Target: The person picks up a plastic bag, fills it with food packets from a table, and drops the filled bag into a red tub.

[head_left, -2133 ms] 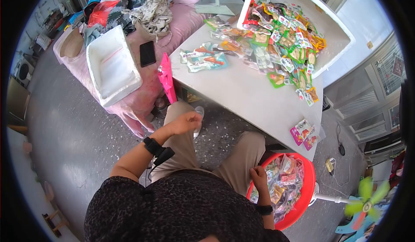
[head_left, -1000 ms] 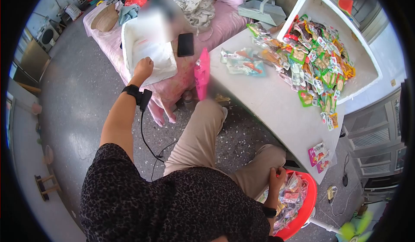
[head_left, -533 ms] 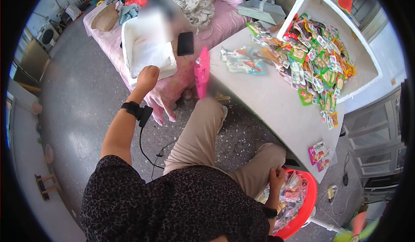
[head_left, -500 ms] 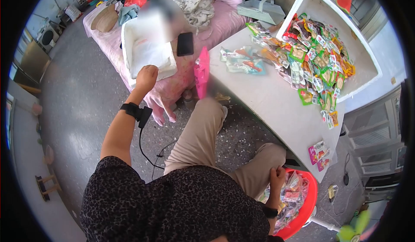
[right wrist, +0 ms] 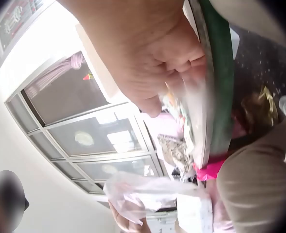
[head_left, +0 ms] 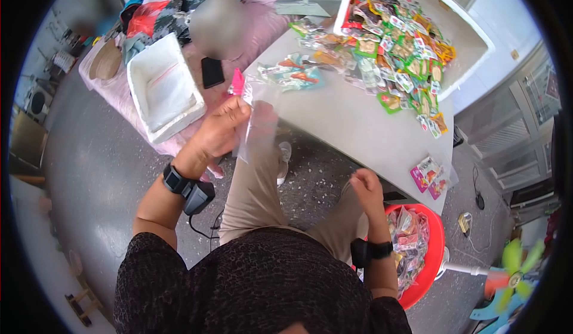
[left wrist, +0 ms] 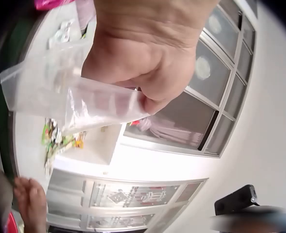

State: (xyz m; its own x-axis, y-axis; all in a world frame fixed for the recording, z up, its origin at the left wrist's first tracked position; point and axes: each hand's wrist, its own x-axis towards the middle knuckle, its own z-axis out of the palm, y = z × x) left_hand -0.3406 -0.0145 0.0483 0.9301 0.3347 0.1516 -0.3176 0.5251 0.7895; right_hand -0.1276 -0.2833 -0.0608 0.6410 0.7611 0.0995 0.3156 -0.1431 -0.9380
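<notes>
A clear plastic bag (head_left: 260, 122) hangs from my left hand (head_left: 219, 130), which pinches it between thumb and fingers in front of the knees. In the left wrist view the bag (left wrist: 96, 104) spreads out beneath the palm, see-through, with nothing visible inside. My right hand (head_left: 368, 191) is raised beside the table's near edge, above the right thigh, its fingers loosely bent and holding nothing. Close to it on the table corner lie small purple-and-white packets (head_left: 425, 176). An open white foam box (head_left: 136, 86) sits on the bed beyond my left hand.
On the table (head_left: 346, 134), many colourful snack packets (head_left: 400, 47) spill from a tipped foam box (head_left: 474, 68). A red basin (head_left: 439, 232) of packets stands by my right forearm, near a fan (head_left: 514, 280). A phone (head_left: 212, 72) lies on the bed.
My left hand has come back from the foam box on the bed to in front of the body, now holding a clear plastic bag. The right hand has risen off the thigh; the head view turned left-to-right.
</notes>
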